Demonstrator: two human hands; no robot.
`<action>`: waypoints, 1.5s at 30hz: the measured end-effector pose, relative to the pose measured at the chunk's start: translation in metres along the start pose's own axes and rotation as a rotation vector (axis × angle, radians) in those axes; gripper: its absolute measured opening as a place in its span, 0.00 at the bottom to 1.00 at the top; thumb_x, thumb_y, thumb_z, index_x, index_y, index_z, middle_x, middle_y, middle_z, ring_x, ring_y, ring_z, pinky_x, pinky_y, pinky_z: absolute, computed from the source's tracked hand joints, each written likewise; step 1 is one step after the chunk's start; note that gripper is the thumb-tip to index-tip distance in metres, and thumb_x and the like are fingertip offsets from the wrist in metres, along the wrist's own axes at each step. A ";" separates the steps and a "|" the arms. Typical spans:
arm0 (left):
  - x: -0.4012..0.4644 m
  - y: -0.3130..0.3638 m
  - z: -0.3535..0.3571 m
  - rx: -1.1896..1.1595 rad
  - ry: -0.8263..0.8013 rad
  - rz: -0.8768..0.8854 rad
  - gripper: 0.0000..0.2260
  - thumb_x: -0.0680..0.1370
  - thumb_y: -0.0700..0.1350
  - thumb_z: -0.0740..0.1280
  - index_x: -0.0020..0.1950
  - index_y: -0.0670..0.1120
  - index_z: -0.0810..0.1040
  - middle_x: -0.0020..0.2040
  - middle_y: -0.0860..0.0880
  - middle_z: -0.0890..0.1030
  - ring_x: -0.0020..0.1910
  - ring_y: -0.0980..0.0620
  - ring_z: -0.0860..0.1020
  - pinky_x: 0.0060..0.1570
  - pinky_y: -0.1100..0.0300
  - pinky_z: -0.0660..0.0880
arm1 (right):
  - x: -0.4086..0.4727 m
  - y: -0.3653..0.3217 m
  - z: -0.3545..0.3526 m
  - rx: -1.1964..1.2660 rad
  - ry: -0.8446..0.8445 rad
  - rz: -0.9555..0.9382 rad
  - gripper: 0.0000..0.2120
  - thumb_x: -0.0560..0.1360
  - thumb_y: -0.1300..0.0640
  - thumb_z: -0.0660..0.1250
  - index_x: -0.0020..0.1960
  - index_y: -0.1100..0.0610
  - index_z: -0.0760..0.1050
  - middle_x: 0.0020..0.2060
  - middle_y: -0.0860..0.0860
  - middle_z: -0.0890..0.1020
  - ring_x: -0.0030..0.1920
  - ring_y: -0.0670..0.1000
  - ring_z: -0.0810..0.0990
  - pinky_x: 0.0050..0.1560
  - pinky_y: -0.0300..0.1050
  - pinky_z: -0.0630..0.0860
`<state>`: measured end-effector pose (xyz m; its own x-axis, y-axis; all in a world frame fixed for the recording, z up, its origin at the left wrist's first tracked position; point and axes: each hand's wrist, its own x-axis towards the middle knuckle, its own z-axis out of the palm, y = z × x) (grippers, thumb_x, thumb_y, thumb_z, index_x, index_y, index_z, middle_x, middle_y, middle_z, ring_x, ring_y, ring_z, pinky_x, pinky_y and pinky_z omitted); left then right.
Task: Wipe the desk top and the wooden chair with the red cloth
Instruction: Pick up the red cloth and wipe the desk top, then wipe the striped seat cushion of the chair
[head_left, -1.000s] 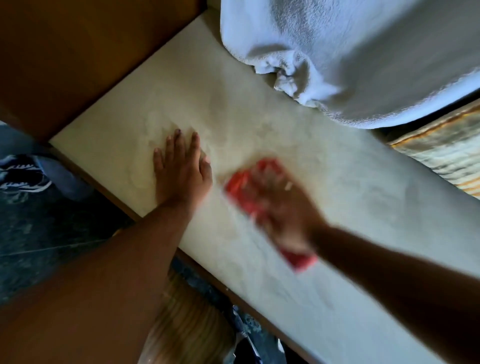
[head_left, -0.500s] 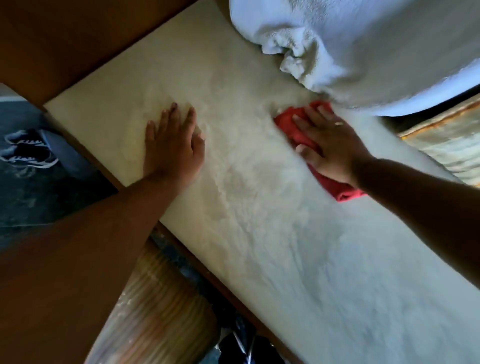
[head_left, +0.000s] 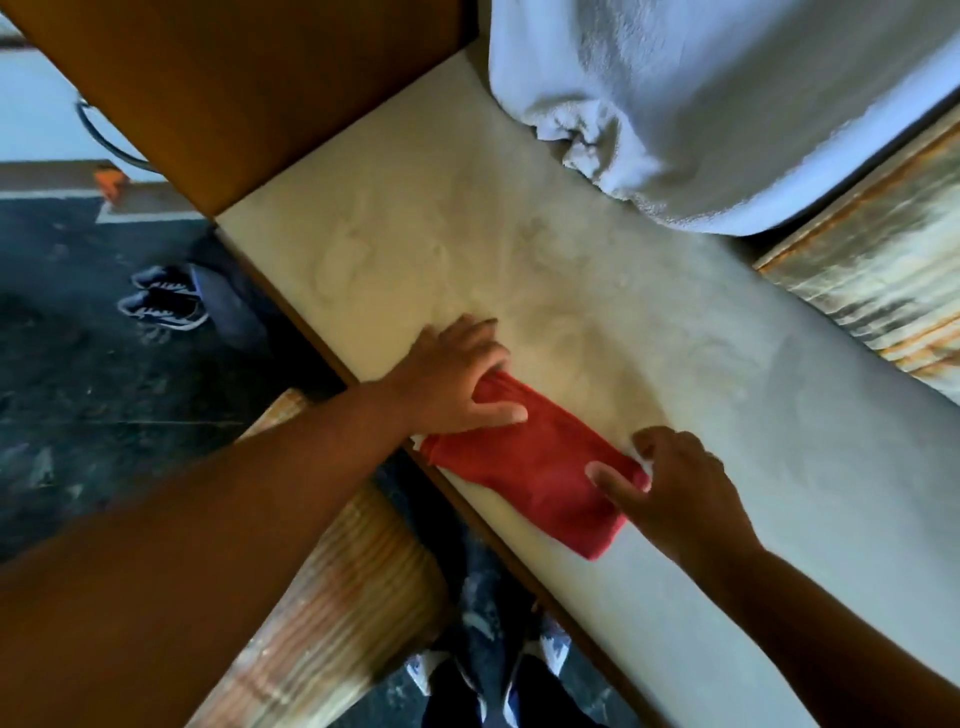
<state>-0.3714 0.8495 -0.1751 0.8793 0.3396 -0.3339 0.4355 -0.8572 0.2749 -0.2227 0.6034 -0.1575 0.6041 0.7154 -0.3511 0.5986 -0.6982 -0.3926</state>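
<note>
By the desk top (head_left: 675, 312) edge, left hand (head_left: 457, 374) and right hand (head_left: 675, 488) hold the red cloth (head_left: 535, 467), open surface beyond.

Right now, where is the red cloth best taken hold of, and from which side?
Probably at its bunched left end, from above, on the near side. The red cloth lies as a flat folded strip on the desk top, so its middle offers little to pinch; the left hand grips that raised end.

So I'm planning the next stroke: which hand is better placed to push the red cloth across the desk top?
Left, probably: the left hand grips the red cloth at one end, thumb across it; the right hand only pinches the other corner.
</note>
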 end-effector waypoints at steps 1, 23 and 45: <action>-0.001 0.006 0.006 0.064 -0.026 0.015 0.40 0.66 0.78 0.53 0.67 0.53 0.71 0.81 0.45 0.55 0.80 0.44 0.50 0.72 0.36 0.54 | 0.001 -0.005 0.000 -0.001 -0.057 0.026 0.32 0.65 0.25 0.65 0.55 0.50 0.70 0.48 0.49 0.78 0.45 0.51 0.76 0.41 0.45 0.71; -0.312 -0.193 0.159 -1.699 0.546 -0.910 0.10 0.78 0.40 0.70 0.60 0.46 0.78 0.52 0.44 0.84 0.48 0.49 0.84 0.44 0.54 0.82 | 0.002 -0.255 0.244 0.812 -0.667 0.007 0.08 0.77 0.62 0.69 0.53 0.50 0.79 0.47 0.49 0.86 0.44 0.47 0.85 0.35 0.43 0.80; -0.324 -0.448 0.390 -0.161 0.275 -0.765 0.33 0.80 0.67 0.41 0.80 0.53 0.58 0.73 0.44 0.73 0.70 0.42 0.73 0.71 0.42 0.63 | 0.076 -0.311 0.531 -0.699 -0.256 -1.120 0.39 0.77 0.35 0.48 0.80 0.57 0.52 0.79 0.61 0.54 0.78 0.64 0.53 0.75 0.63 0.52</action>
<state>-0.9264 0.9721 -0.5421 0.3351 0.9071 -0.2546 0.9367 -0.2917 0.1938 -0.6425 0.8895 -0.5134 -0.4518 0.8376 -0.3070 0.8896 0.4486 -0.0853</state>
